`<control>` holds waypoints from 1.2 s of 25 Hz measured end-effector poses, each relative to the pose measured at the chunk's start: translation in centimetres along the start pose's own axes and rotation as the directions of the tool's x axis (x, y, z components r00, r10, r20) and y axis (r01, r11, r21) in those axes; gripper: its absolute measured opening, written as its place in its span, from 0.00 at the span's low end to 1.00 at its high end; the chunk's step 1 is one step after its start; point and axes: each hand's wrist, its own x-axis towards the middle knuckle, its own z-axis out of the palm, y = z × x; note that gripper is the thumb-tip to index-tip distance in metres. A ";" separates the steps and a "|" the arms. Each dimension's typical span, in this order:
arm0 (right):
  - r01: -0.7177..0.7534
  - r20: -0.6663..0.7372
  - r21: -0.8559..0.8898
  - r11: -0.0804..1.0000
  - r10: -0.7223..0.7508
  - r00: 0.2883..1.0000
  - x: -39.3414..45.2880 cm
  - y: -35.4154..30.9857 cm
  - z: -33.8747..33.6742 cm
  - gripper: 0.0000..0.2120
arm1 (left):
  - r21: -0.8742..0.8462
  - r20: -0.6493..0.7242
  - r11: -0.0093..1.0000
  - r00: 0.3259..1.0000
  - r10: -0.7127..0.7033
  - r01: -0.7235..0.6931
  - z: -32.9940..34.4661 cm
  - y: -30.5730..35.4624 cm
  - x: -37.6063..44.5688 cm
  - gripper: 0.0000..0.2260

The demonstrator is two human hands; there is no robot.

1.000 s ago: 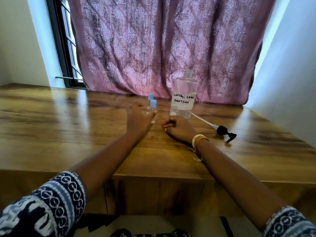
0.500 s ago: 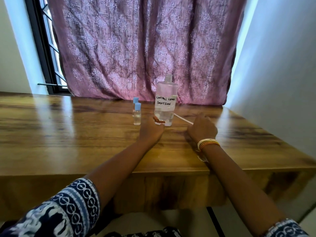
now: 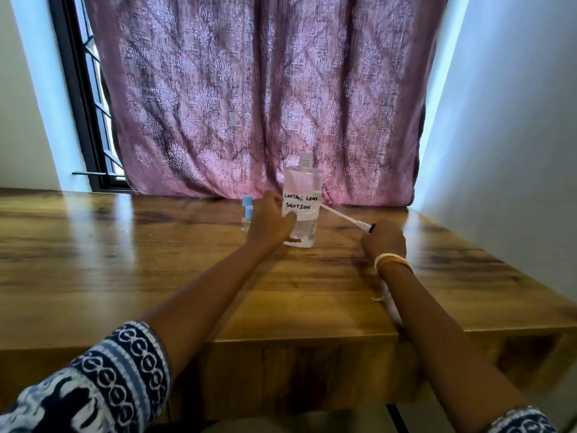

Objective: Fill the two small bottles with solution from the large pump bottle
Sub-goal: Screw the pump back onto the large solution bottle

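Observation:
The large clear bottle (image 3: 302, 195), labelled "contact lens solution", stands uncapped at the back of the wooden table (image 3: 156, 260). My left hand (image 3: 270, 225) wraps around its lower left side. Two small bottles with blue caps (image 3: 248, 214) stand just left of that hand, one behind the other. The pump head with its long white tube (image 3: 345, 217) lies to the right of the large bottle. My right hand (image 3: 384, 242) is closed over the black pump end, which is mostly hidden.
A purple patterned curtain (image 3: 249, 104) hangs right behind the bottles. A white wall (image 3: 515, 151) runs along the table's right side. A dark window frame (image 3: 81, 104) is at the back left. The table's front edge is near my body.
My left hand moved from the small bottles to the large bottle and took hold of it. My right hand moved right onto the pump head. The camera view tilted up.

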 end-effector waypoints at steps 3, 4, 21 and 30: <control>-0.127 0.042 0.421 0.898 0.121 0.992 1.6 -0.4 -0.7 0.13 | 0.025 -0.063 0.999 0.997 0.047 -0.045 -0.6 2.3 3.7 0.15; -0.186 0.084 0.567 0.802 0.168 0.982 2.2 -0.7 -0.9 0.12 | 0.027 -0.053 0.998 0.997 0.053 -0.052 -0.5 2.9 4.8 0.17; 0.314 -0.360 0.825 0.471 0.008 0.933 8.5 -9.9 -10.9 0.09 | -0.193 0.218 0.981 0.976 0.024 0.019 -1.9 4.0 8.8 0.16; 0.356 -0.222 0.714 0.603 -0.286 0.932 7.8 -16.9 -13.3 0.07 | -0.201 0.220 0.979 0.973 0.075 -0.030 -4.4 3.9 6.1 0.09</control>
